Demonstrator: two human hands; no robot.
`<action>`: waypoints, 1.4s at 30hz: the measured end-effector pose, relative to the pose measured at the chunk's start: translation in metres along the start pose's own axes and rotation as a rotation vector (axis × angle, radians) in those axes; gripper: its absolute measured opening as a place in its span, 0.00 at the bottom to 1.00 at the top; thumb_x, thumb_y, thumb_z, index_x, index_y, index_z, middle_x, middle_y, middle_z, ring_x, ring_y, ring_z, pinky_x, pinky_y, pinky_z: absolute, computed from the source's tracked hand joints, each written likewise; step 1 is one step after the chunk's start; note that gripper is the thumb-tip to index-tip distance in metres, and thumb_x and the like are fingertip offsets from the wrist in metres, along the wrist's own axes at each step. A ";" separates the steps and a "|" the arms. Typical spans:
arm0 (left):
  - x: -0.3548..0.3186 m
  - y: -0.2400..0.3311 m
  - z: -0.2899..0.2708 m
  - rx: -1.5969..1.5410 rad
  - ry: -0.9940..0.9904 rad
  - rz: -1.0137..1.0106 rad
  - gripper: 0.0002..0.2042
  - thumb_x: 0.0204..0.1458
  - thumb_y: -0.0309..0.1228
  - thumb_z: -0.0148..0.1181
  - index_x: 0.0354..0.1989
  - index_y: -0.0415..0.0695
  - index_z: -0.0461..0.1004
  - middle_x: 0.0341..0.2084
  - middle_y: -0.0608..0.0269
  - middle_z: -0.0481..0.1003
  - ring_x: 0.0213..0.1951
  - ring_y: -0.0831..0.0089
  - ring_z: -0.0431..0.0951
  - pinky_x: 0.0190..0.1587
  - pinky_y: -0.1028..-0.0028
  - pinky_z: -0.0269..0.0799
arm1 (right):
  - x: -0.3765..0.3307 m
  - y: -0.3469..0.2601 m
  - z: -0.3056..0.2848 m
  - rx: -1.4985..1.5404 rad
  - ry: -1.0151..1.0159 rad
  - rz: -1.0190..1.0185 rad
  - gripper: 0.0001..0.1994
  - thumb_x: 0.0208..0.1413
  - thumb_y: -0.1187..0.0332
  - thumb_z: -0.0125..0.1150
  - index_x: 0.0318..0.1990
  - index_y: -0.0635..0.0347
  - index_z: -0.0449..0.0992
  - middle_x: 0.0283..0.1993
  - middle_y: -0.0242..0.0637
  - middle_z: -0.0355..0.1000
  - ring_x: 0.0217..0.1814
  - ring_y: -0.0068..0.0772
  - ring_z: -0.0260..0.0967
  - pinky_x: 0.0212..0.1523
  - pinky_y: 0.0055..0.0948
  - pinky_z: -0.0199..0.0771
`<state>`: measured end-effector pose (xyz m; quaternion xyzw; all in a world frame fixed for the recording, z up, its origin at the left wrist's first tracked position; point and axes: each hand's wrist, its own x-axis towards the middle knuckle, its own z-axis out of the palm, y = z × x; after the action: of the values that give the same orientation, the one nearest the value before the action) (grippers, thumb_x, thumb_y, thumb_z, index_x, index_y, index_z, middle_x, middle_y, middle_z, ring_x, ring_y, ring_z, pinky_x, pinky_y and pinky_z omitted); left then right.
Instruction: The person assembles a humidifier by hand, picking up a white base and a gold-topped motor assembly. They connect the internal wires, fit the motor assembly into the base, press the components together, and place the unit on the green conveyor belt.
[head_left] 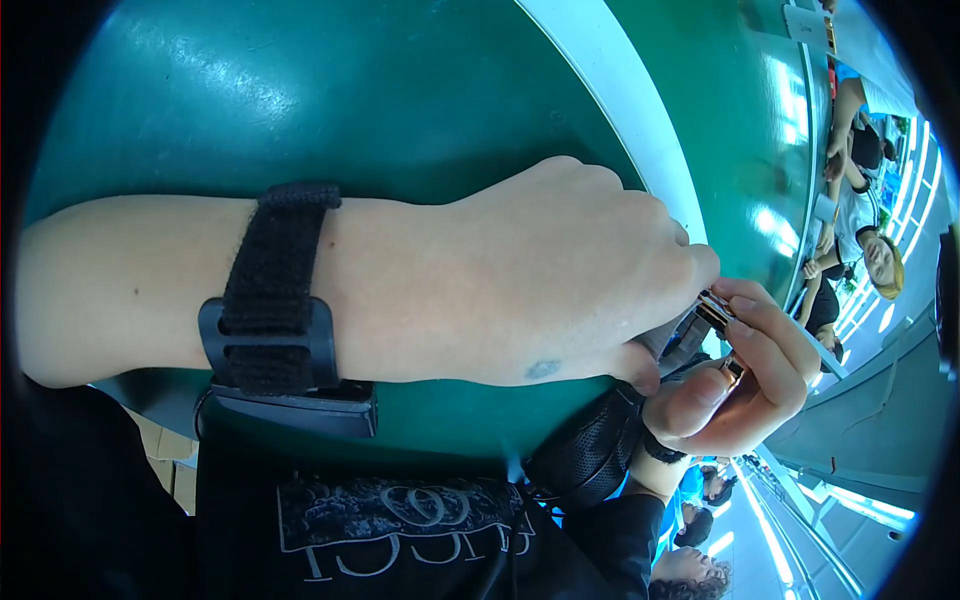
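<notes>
My left hand (570, 270) lies across the middle with its back toward me, fingers curled in. Between its thumb and fingers is a grey piece (682, 338), mostly hidden, whose kind I cannot make out. Touching it from the right is my right hand (770, 370), with bent fingers and thumb closed around a small shiny gold-and-black part (714, 310). A second glint of gold metal (735, 372) shows by the right thumb. The two hands meet at these parts, and the fingers cover most of them.
A black strap (275, 290) with a black box (300, 408) circles my left forearm. A black mesh item (590, 450) is near my right wrist. The green tabletop (250, 90) is crossed by a white strip (630, 90). Several people sit along the far right.
</notes>
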<state>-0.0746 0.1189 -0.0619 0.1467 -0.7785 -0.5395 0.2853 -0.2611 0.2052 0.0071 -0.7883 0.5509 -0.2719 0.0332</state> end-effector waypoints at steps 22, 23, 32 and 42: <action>0.003 -0.009 0.001 0.117 -0.130 0.034 0.20 0.47 0.32 0.70 0.46 0.38 0.72 0.35 0.57 0.79 0.33 0.58 0.82 0.32 0.64 0.77 | 0.003 0.000 -0.002 -0.210 -0.315 -0.034 0.42 0.53 0.34 0.65 0.57 0.67 0.72 0.52 0.50 0.69 0.53 0.47 0.70 0.51 0.42 0.72; 0.004 -0.011 0.002 0.118 -0.140 0.037 0.19 0.47 0.31 0.70 0.45 0.38 0.73 0.35 0.57 0.79 0.33 0.57 0.82 0.32 0.64 0.77 | 0.004 0.001 -0.003 -0.220 -0.317 -0.032 0.42 0.53 0.34 0.65 0.57 0.67 0.72 0.52 0.50 0.69 0.53 0.47 0.70 0.51 0.42 0.72; 0.001 -0.008 0.000 0.153 -0.135 0.008 0.15 0.48 0.28 0.68 0.42 0.38 0.72 0.33 0.57 0.79 0.32 0.56 0.81 0.32 0.63 0.77 | 0.014 -0.003 -0.002 -0.196 -0.396 0.011 0.38 0.57 0.40 0.64 0.60 0.68 0.72 0.53 0.49 0.69 0.53 0.46 0.70 0.53 0.40 0.72; 0.033 -0.021 0.012 -0.188 0.320 0.297 0.19 0.49 0.41 0.71 0.35 0.34 0.79 0.26 0.53 0.79 0.31 0.56 0.81 0.37 0.64 0.77 | 0.023 0.016 -0.014 0.988 0.136 0.998 0.27 0.64 0.46 0.52 0.51 0.66 0.74 0.39 0.44 0.72 0.43 0.39 0.73 0.39 0.32 0.76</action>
<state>-0.1094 0.1026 -0.0748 0.0873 -0.6827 -0.5315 0.4937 -0.2754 0.1815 0.0221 -0.3155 0.6595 -0.4914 0.4734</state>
